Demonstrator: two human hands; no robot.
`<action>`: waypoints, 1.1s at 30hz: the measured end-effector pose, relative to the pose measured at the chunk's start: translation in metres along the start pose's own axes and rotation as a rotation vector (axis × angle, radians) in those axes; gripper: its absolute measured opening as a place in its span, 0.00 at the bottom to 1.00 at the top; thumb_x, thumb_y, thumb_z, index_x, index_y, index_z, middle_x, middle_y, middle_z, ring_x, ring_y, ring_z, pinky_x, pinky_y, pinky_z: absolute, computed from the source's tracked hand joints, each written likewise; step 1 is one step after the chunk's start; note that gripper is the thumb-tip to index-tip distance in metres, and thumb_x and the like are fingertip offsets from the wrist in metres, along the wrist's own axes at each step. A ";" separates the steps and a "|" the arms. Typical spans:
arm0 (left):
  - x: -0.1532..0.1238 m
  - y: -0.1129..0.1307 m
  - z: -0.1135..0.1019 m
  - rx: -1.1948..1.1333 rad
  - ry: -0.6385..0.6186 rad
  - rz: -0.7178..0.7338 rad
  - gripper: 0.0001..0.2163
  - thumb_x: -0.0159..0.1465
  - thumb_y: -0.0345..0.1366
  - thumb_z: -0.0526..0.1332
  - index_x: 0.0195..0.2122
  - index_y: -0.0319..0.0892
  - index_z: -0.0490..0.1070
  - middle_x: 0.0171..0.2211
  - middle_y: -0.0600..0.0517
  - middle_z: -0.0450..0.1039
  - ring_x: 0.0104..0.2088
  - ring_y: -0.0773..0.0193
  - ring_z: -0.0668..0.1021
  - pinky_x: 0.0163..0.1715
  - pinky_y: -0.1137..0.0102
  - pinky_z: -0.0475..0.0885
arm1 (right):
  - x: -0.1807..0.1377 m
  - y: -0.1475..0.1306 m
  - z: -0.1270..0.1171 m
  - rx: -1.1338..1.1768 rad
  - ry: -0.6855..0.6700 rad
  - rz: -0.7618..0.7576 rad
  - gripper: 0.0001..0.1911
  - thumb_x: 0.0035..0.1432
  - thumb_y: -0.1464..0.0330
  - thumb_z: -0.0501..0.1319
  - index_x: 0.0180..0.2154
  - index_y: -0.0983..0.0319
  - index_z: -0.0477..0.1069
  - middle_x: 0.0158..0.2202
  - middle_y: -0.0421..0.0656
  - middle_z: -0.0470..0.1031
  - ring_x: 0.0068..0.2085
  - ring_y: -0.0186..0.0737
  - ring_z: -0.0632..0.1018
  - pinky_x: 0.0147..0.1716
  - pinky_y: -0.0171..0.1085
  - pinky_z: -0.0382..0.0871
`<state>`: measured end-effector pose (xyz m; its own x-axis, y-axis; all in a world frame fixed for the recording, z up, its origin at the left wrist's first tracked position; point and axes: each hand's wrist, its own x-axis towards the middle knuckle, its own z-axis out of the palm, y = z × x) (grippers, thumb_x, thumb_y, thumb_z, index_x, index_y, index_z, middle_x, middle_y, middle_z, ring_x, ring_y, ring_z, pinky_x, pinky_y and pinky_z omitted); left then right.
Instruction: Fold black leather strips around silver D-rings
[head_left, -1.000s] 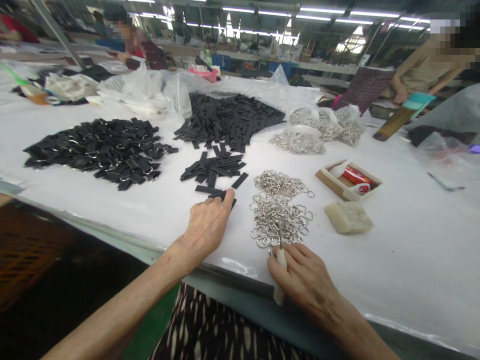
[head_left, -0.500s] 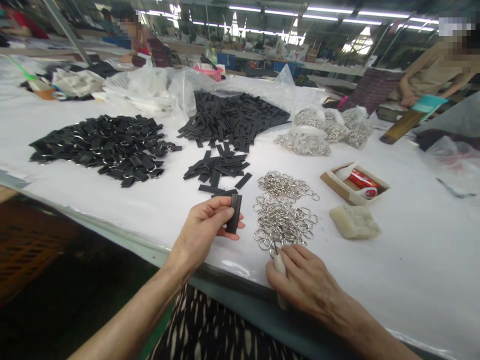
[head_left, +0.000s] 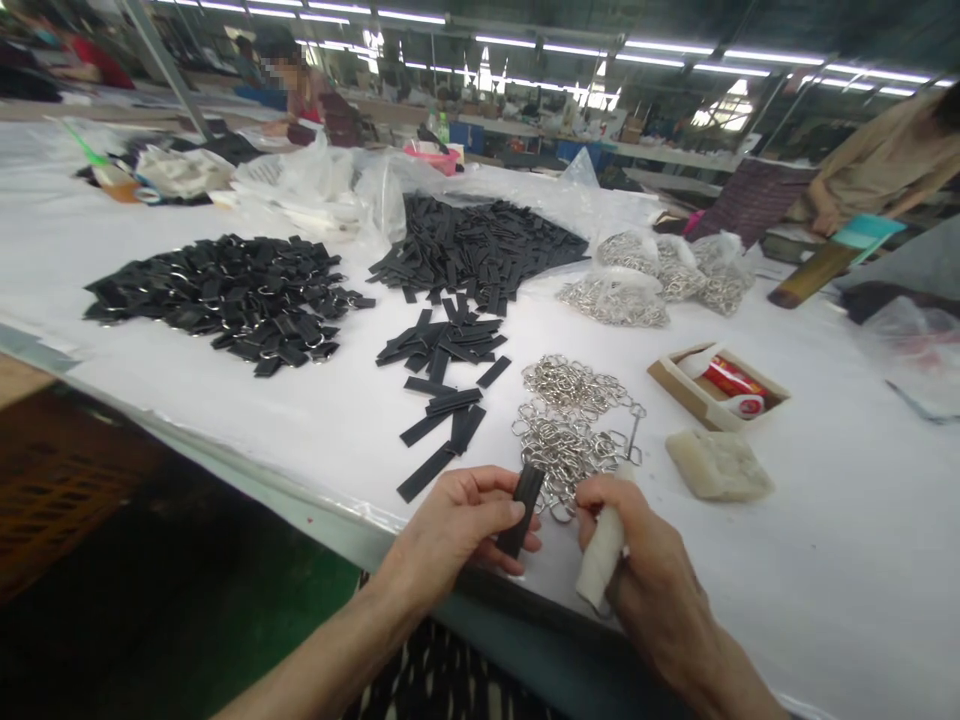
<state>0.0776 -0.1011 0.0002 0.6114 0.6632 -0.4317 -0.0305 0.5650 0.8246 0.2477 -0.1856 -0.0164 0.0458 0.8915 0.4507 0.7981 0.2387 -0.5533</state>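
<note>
My left hand [head_left: 457, 525] pinches a black strip [head_left: 523, 505] upright near the table's front edge. My right hand [head_left: 645, 560] is closed round a white-handled tool [head_left: 600, 560] whose thin metal tip carries a metal ring [head_left: 636, 428]. Just beyond both hands lies a heap of loose metal D-rings [head_left: 566, 420]. A few loose black strips [head_left: 442, 430] lie left of the rings, with a small pile of strips [head_left: 446, 340] behind them.
A large pile of strips with rings [head_left: 225, 295] sits at the left, another strip heap [head_left: 480, 245] behind. Bags of rings [head_left: 652, 275], an open cardboard box [head_left: 716, 385] and a pale waxy block [head_left: 716, 465] lie right. Other people work at far tables.
My left hand picked a black strip off the table and drew it toward me. My right hand lifted the tool, and a ring now hangs on its tip.
</note>
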 end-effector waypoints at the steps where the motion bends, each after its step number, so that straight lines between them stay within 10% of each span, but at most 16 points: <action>1: 0.000 0.000 0.002 0.021 0.007 -0.002 0.07 0.54 0.33 0.63 0.33 0.38 0.73 0.26 0.51 0.74 0.27 0.64 0.78 0.22 0.74 0.74 | 0.002 -0.002 0.000 0.022 0.021 0.039 0.08 0.56 0.76 0.52 0.38 0.59 0.61 0.26 0.38 0.69 0.22 0.34 0.69 0.21 0.30 0.63; 19: -0.006 -0.005 0.011 0.960 0.126 0.390 0.13 0.63 0.29 0.49 0.34 0.43 0.74 0.25 0.53 0.75 0.25 0.64 0.75 0.28 0.71 0.69 | 0.022 -0.013 0.006 -0.333 0.043 -0.360 0.12 0.58 0.79 0.47 0.33 0.62 0.65 0.26 0.45 0.72 0.26 0.40 0.71 0.25 0.35 0.64; 33: -0.006 -0.018 0.007 0.568 0.034 0.347 0.21 0.63 0.30 0.51 0.58 0.46 0.62 0.33 0.52 0.75 0.26 0.66 0.72 0.30 0.69 0.72 | 0.029 -0.013 0.000 -0.337 0.089 -0.551 0.13 0.61 0.80 0.48 0.29 0.61 0.65 0.26 0.44 0.73 0.27 0.39 0.73 0.26 0.36 0.65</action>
<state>0.0798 -0.1186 -0.0090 0.6157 0.7803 -0.1100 0.2058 -0.0245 0.9783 0.2384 -0.1626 0.0043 -0.3860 0.6340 0.6701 0.8627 0.5053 0.0189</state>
